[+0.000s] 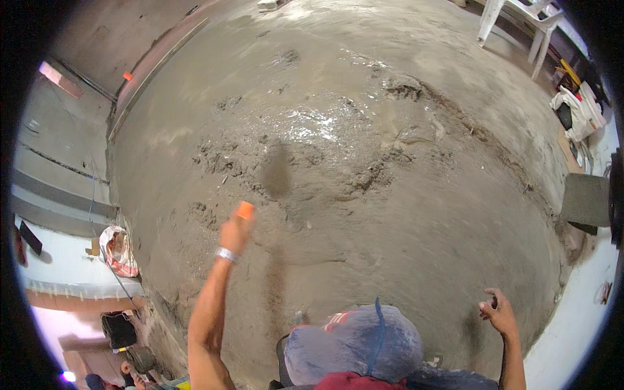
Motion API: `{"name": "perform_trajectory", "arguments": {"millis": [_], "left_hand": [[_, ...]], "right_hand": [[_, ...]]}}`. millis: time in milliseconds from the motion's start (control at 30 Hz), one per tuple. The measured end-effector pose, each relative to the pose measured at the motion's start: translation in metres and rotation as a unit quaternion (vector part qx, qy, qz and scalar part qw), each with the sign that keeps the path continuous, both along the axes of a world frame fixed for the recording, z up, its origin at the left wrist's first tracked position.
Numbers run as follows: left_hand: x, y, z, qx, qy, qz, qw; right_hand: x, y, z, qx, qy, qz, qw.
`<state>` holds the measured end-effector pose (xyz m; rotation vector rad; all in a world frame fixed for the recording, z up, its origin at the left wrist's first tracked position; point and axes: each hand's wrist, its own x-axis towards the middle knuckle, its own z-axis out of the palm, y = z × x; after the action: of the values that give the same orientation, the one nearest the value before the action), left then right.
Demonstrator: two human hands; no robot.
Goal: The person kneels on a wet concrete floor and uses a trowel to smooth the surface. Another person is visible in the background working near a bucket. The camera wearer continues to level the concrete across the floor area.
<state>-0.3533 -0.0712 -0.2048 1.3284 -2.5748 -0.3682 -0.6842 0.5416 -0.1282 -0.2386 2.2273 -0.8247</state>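
My left hand (233, 229), with a pale band at the wrist, grips an orange object (245, 210), blurred and too small to identify, above wet grey mortar (292, 253) spread over the floor. The mortar is lumpy and glossy toward the middle, with a rough ridge running down to the right. My right hand (495, 311) is raised at the lower right, fingers loosely bent and apart, dark smudged and holding nothing visible. Between my arms, a bent leg in dusty blue cloth (351, 338) shows at the bottom edge.
A white plastic chair (520, 19) stands at upper right, above white sacks (578, 110) and a grey board (585, 198). A straight strip (156, 71) edges the upper left. A white-red sack (117, 250) and black bucket (118, 330) lie left. Other people (133, 377) appear lower left.
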Motion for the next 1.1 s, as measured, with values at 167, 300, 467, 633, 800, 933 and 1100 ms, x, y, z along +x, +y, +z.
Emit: {"name": "perform_trajectory", "arguments": {"millis": [167, 300, 467, 633, 800, 933, 1100], "left_hand": [[-0.038, 0.176, -0.036, 0.176, -0.224, -0.285, 0.915], [-0.016, 0.177, -0.051, 0.185, -0.282, -0.291, 0.895], [0.033, 0.050, -0.020, 0.085, -0.276, -0.090, 0.953], [0.048, -0.030, -0.010, 0.005, -0.218, 0.062, 0.974], [0.051, -0.099, -0.006, -0.007, -0.107, 0.219, 0.970], [0.042, -0.056, 0.001, 0.008, -0.004, 0.172, 0.985], [0.052, 0.080, -0.021, 0.090, -0.196, -0.249, 0.944]], "right_hand": [[-0.005, -0.006, 0.000, -0.002, -0.001, 0.005, 1.000], [-0.004, -0.001, 0.000, -0.007, -0.008, -0.014, 1.000], [-0.004, 0.001, -0.004, 0.012, -0.008, -0.003, 1.000], [-0.006, 0.003, -0.004, -0.018, -0.012, -0.013, 1.000], [-0.003, 0.012, 0.002, -0.002, -0.002, -0.035, 0.999], [0.001, 0.013, 0.002, 0.017, -0.021, -0.050, 0.998], [-0.001, 0.009, -0.001, 0.003, -0.027, -0.040, 0.999]]}}
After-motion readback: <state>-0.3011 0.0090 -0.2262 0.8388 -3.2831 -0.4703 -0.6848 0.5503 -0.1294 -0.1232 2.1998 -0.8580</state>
